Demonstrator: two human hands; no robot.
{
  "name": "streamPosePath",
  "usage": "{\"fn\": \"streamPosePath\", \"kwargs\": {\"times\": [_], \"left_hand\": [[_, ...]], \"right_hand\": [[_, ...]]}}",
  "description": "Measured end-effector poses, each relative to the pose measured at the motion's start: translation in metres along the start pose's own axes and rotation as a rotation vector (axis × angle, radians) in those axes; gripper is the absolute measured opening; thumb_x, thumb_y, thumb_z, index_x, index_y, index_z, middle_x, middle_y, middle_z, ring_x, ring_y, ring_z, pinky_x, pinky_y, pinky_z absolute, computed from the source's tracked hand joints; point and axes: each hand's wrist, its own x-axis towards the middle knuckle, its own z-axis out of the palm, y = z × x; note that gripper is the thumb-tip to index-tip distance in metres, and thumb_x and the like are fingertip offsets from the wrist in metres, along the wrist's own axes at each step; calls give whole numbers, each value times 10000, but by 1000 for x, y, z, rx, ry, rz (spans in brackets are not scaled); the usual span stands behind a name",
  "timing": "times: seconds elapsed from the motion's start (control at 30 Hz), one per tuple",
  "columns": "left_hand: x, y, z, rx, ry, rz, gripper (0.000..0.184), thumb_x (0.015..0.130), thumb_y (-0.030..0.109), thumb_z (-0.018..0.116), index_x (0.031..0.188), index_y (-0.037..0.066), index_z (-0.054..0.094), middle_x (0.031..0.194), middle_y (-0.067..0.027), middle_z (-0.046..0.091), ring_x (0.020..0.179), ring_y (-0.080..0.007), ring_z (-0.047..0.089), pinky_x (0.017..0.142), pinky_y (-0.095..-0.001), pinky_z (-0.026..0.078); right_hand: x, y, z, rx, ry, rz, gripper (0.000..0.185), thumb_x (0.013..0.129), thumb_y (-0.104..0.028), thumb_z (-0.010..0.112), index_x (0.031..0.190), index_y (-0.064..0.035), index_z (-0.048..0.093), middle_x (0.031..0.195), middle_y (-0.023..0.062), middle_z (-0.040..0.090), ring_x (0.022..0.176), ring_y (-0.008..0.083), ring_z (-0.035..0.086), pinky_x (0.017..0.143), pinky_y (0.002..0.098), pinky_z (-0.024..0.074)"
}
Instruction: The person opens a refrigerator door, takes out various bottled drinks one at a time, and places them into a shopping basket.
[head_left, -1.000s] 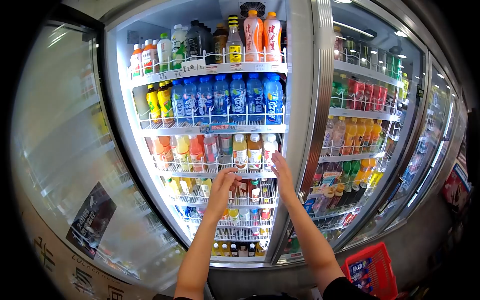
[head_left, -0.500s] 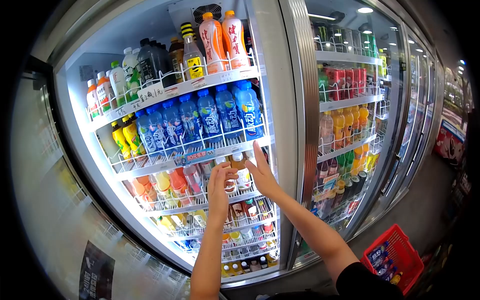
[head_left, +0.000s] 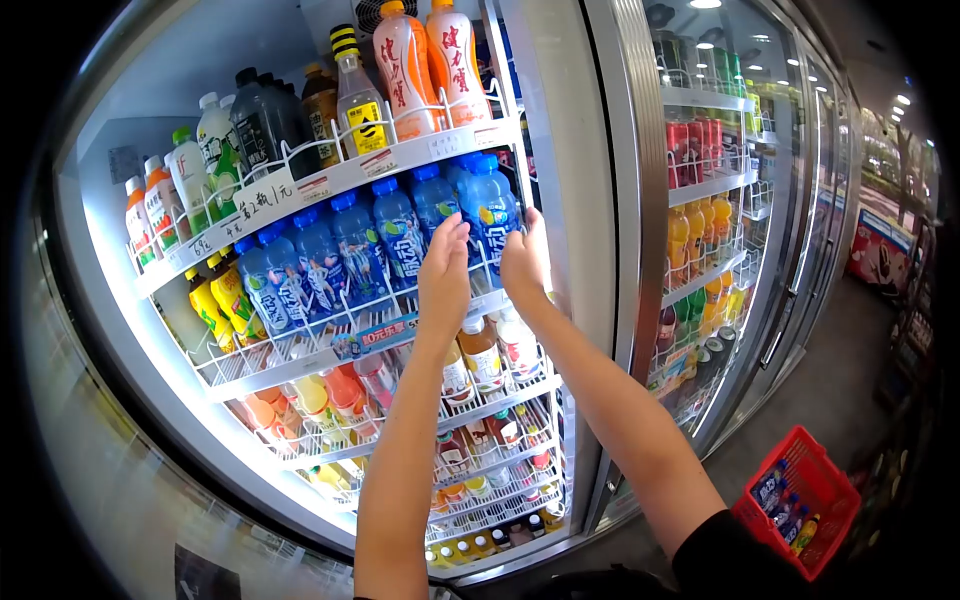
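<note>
A row of blue-capped drink bottles [head_left: 397, 232] stands behind the wire rail of the second shelf. My left hand [head_left: 445, 278] is raised in front of this row, its fingers slightly bent beside the rightmost front bottle [head_left: 491, 205]. On that bottle's other side is my right hand [head_left: 526, 262], thumb and fingers apart near its right edge. The two hands flank the bottle; whether they press on it I cannot tell. Neither hand visibly holds anything. The lower part of the bottle is partly hidden by the rail.
Mixed bottles, including two orange-and-white ones [head_left: 452, 70], fill the shelf above. More drinks stand on lower shelves. The open glass door [head_left: 110, 440] is at left, a closed cooler [head_left: 710, 200] at right. A red basket [head_left: 838, 515] with several bottles sits on the floor.
Both hands have risen from beside the lower shelf to the blue bottles, one each side of the rightmost. The view has moved closer to the shelves.
</note>
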Motion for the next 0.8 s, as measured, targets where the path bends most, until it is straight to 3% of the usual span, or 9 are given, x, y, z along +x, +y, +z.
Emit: {"fn": "streamPosePath", "kwargs": {"times": [0.07, 0.13, 0.23, 0.27, 0.33, 0.37, 0.6, 0.73, 0.8], "left_hand": [[17, -21, 3, 208, -28, 20, 455, 977, 175, 513, 1392, 2, 447, 1323, -214, 571, 1242, -309, 546, 1032, -353, 418], [31, -40, 2, 302, -101, 13, 582, 938, 226, 604, 1412, -42, 400, 1347, -234, 545, 1243, -276, 540, 1026, -346, 417], [43, -58, 7, 481, -141, -10, 708, 838, 363, 724, 1331, -82, 477, 1201, -228, 634, 1108, -285, 624, 943, -336, 468], [48, -64, 10, 472, -156, -8, 708, 838, 363, 724, 1331, -82, 477, 1201, -228, 634, 1108, -285, 624, 943, -336, 468], [56, -66, 14, 594, -179, -92, 641, 826, 363, 737, 1257, -70, 541, 1139, -194, 659, 1038, -259, 646, 907, -330, 483], [62, -66, 10, 453, -271, -143, 798, 774, 472, 744, 1284, -94, 507, 1169, -263, 638, 1080, -354, 644, 914, -375, 506], [62, -64, 10, 436, -236, -129, 752, 755, 477, 757, 1222, -76, 553, 1115, -243, 663, 1033, -345, 662, 878, -373, 527], [54, -65, 11, 584, -178, 2, 742, 764, 479, 746, 1228, -63, 546, 1080, -248, 661, 1023, -376, 641, 895, -422, 510], [52, -61, 12, 647, -159, 24, 723, 768, 475, 742, 1220, -56, 551, 1081, -234, 656, 1051, -372, 616, 905, -422, 501]], "right_hand": [[6, -7, -3, 43, -73, 132, 467, 941, -131, 384, 1386, 10, 412, 1358, 213, 483, 1176, 291, 524, 1012, 367, 416], [4, -6, -4, 103, -94, 187, 493, 936, -165, 361, 1404, -14, 399, 1280, 238, 542, 1123, 313, 565, 984, 381, 431], [9, 14, -1, -41, -96, 139, 530, 930, -188, 344, 1429, -13, 368, 1246, 265, 566, 1130, 331, 579, 983, 383, 428], [12, 21, -1, -193, -78, 60, 533, 928, -186, 342, 1426, 2, 366, 1256, 263, 556, 1123, 319, 581, 985, 370, 430], [3, -2, -4, -56, -28, 105, 481, 892, -183, 388, 1310, -13, 553, 1234, 233, 605, 1133, 313, 589, 989, 370, 442], [2, -6, -5, -20, -26, 127, 479, 887, -174, 390, 1306, -13, 559, 1227, 226, 609, 1121, 299, 592, 980, 362, 446], [9, 16, -1, 190, -39, 89, 481, 861, -142, 440, 1298, 18, 564, 1194, 162, 616, 1075, 200, 579, 935, 297, 435], [8, 21, -3, 95, -20, 28, 502, 851, -137, 457, 1318, 22, 550, 1243, 154, 593, 1126, 202, 548, 977, 288, 399], [8, 25, -6, 78, -98, 24, 492, 905, -157, 396, 1351, 30, 490, 1319, 187, 502, 1233, 265, 477, 1049, 336, 363]]}}
